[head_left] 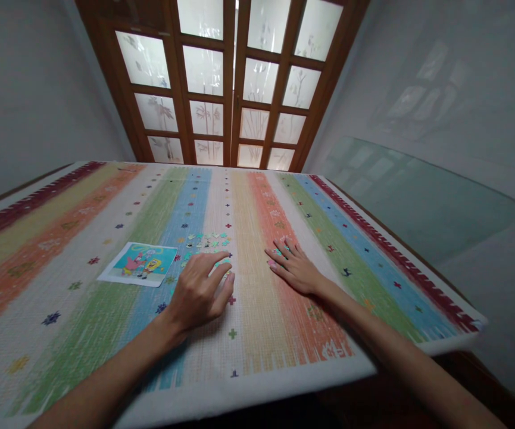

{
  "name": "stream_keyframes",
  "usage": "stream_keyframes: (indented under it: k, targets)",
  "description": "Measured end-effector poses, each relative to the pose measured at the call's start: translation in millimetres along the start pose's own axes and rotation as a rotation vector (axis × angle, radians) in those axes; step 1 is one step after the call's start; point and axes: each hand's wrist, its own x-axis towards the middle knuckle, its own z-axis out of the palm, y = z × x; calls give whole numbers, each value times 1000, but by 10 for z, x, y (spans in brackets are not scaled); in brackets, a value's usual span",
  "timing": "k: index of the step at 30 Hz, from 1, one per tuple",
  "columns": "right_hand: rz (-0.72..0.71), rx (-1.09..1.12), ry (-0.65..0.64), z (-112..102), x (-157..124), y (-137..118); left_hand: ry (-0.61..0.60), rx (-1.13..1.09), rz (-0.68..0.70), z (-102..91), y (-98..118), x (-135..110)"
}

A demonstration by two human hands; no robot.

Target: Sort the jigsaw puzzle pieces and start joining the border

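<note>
Small jigsaw puzzle pieces point(207, 241), mostly teal, lie in rows just beyond my left hand point(204, 289). That hand hovers over or rests on the near pieces with its fingers bent and apart; whether a fingertip touches one I cannot tell. My right hand point(296, 269) lies flat with spread fingers on the orange stripe. Teal and pink pieces point(271, 262) peek out between and beside its fingers, and the palm hides any others. To the left of the pieces lies a picture card point(140, 263) with a pink and a yellow cartoon figure on teal.
A striped, patterned cloth point(257, 333) covers the table, whose near edge runs below my forearms. Behind the table stands a wooden door with frosted panes point(203, 71). A pale glass-like panel point(418, 196) is against the right wall.
</note>
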Motion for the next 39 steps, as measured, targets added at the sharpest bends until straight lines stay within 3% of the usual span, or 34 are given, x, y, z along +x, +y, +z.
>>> stream_keyframes:
  k: [13, 17, 21, 26, 28, 33, 39]
  targets:
    - [204, -187, -30, 2, 399, 743, 26, -8, 13, 64, -54, -30]
    - [229, -196, 52, -26, 426, 700, 30, -1, 19, 75, -63, -37]
    - [123, -193, 197, -71, 396, 365, 32, -18, 27, 76, -43, -41]
    - [-15, -182, 87, -63, 377, 3, 18, -39, 47, 86, -24, -57]
    - [-35, -179, 36, -55, 364, 23, 8, -38, 48, 93, -26, -64]
    - [123, -178, 37, -91, 274, 351, 17, -50, 67, 101, -21, -65]
    - [194, -145, 6, -152, 225, 659, 24, -49, 58, 117, -16, -67]
